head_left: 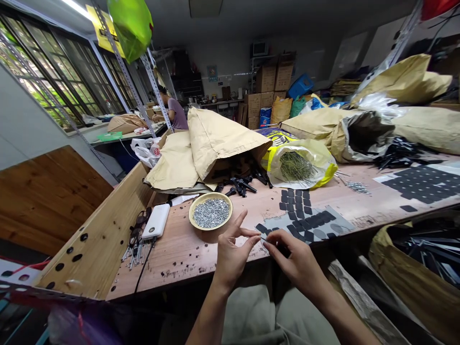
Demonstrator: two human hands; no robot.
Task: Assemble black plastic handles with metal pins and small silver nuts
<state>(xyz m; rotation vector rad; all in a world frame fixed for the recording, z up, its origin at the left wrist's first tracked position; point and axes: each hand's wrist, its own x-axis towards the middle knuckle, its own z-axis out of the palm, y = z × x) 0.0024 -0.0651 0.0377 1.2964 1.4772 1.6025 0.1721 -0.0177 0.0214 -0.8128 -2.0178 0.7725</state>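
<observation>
My left hand [232,247] and my right hand [296,254] meet above the front edge of the workbench, over my lap. Thumb and forefinger of each are pinched together on a small thin dark piece [263,238], too small to identify. The other left fingers are raised. Beyond my left hand stands a yellowish bowl [191,221] filled with small shiny metal parts [211,213]. Just past my right hand, rounded black pads [305,225] lie in rows on a grey backing sheet [343,221].
Black plastic parts [240,186] spill from a brown paper sack [226,136]. Beside it, a yellow-white bag [323,163] holds thin metal rods. A white power bank [156,221] with a cable lies left, near a wooden side board [89,239]. Another person [177,114] sits farther back.
</observation>
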